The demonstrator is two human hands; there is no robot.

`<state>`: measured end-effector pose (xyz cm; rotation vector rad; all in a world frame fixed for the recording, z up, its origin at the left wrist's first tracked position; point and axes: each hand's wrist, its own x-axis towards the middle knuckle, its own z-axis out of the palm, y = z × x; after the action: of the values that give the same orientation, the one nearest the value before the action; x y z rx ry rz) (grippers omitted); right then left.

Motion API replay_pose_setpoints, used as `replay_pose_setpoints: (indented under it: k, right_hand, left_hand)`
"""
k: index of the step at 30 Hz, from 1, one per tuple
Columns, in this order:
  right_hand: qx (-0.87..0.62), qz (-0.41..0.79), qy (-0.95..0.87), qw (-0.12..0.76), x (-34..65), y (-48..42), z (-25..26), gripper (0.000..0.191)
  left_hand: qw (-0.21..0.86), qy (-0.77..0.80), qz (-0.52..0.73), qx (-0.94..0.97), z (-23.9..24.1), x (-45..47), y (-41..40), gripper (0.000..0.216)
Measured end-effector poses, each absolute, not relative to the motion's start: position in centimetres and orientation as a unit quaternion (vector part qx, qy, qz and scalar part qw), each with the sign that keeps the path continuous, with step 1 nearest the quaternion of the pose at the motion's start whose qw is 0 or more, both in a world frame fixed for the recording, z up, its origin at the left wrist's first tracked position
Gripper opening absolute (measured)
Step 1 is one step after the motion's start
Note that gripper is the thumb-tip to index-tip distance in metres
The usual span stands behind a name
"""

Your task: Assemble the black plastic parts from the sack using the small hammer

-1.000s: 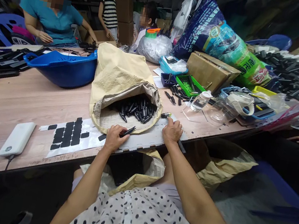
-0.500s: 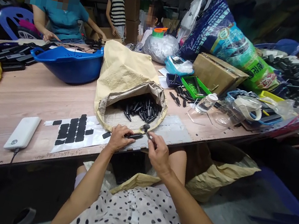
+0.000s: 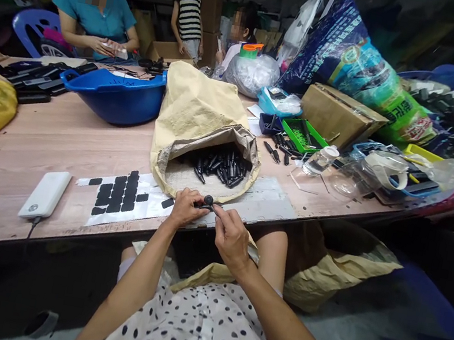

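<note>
At the table's front edge, my left hand (image 3: 186, 208) is closed, its fingers pinching a slender black part that is mostly hidden. My right hand (image 3: 233, 240) is also closed, thumb and forefinger gripping a small black piece with a round head (image 3: 208, 199). The round head sits right by my left fingertips; whether the two black pieces touch I cannot tell. Just behind my hands lies a tan sack (image 3: 203, 104), its mouth facing me, with several pointed black plastic parts (image 3: 227, 168) inside. A grey board (image 3: 272, 198) lies under the sack's mouth.
To the left are a sheet of black stickers (image 3: 117, 193), a white power bank (image 3: 45, 195) with a cable and a blue basin (image 3: 112, 97). At the right stand a green tray (image 3: 303, 136), a small bottle (image 3: 320, 159) and a clear jug (image 3: 357, 178). A co-worker (image 3: 95, 18) sits opposite.
My right hand has moved slightly left, bringing the round-headed piece against or close to my left fingers. The view has shifted a little. The co-worker's hands now hold a white object.
</note>
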<state>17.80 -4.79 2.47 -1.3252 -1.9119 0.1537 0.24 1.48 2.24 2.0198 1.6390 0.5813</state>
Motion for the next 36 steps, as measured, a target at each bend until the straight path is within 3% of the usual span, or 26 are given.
replay_pose_setpoints:
  k: [17, 22, 26, 31, 36]
  right_hand:
    - [-0.558, 0.069, -0.736, 0.377, 18.9, -4.8, 1.5, 0.039]
    - [-0.639, 0.027, -0.668, 0.38, 21.7, -1.7, 2.9, 0.041]
    - [-0.758, 0.001, -0.572, 0.315, 25.4, 3.2, 3.9, 0.044]
    - [-0.834, 0.05, -0.507, 0.213, 27.2, 7.4, 4.1, 0.043]
    - [-0.823, 0.024, -0.53, 0.205, 26.2, 7.9, 2.6, 0.042]
  left_hand:
    - [0.225, 0.599, 0.219, 0.737, 2.0, 0.2, 1.7, 0.011]
    - [0.215, 0.599, 0.21, 0.742, 2.3, 0.3, 1.5, 0.014]
    - [0.194, 0.602, 0.203, 0.747, 2.4, 0.4, 1.4, 0.017]
    - [0.191, 0.598, 0.208, 0.751, 2.1, 0.2, 1.5, 0.015]
    - [0.202, 0.595, 0.209, 0.749, 1.8, 0.0, 1.3, 0.014]
